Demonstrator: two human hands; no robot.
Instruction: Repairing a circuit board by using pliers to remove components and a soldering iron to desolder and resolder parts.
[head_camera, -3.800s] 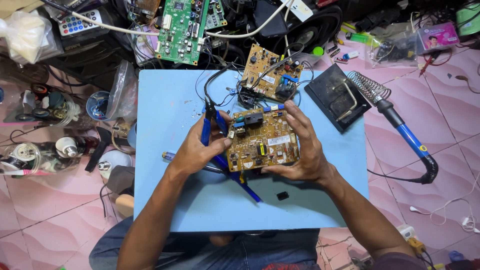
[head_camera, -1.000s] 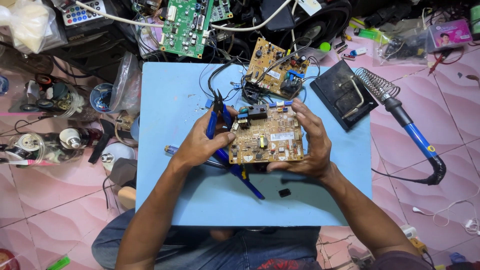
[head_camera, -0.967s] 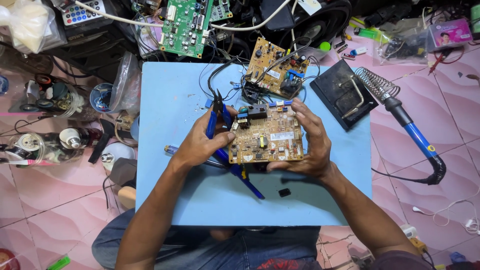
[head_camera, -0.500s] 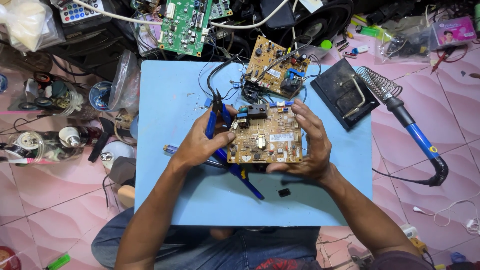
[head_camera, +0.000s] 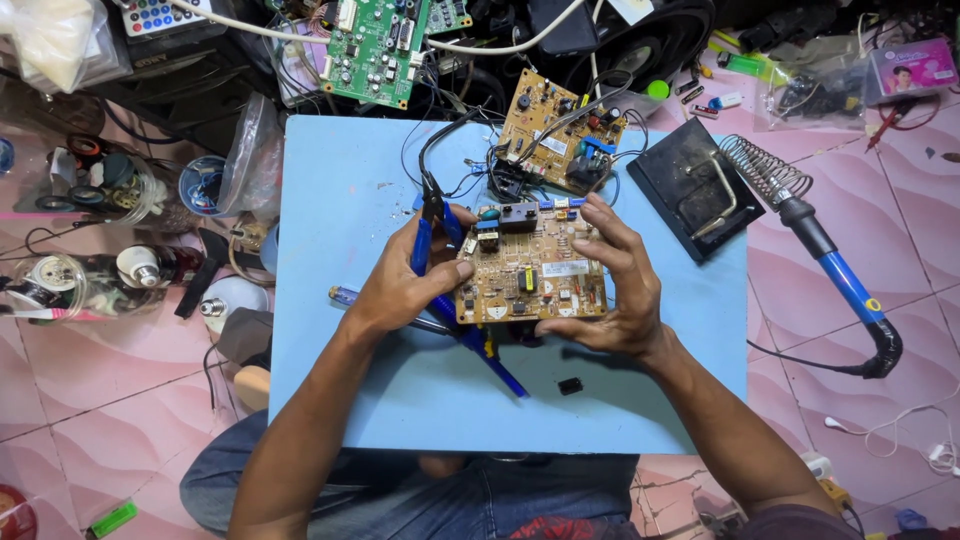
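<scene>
A tan circuit board (head_camera: 530, 268) with small parts on it is held flat above the light blue table (head_camera: 350, 200). My right hand (head_camera: 612, 285) grips its right edge, fingers spread over the side. My left hand (head_camera: 405, 280) holds blue-handled pliers (head_camera: 428, 225) upright and also steadies the board's left edge with the thumb. Beneath the board lie a blue-handled tool (head_camera: 492, 355) and a thin metal-tipped tool (head_camera: 350, 296). A small black part (head_camera: 570, 385) lies on the table in front of my right hand.
A second tan board (head_camera: 555, 140) with black wires sits at the table's far edge, a green board (head_camera: 375, 45) behind it. A soldering iron (head_camera: 830, 265) rests in its coil stand on a black base (head_camera: 690, 185) at right. Jars, bags and cables crowd the pink floor at left.
Both hands and the board have stayed almost still. The view has only shifted slightly.
</scene>
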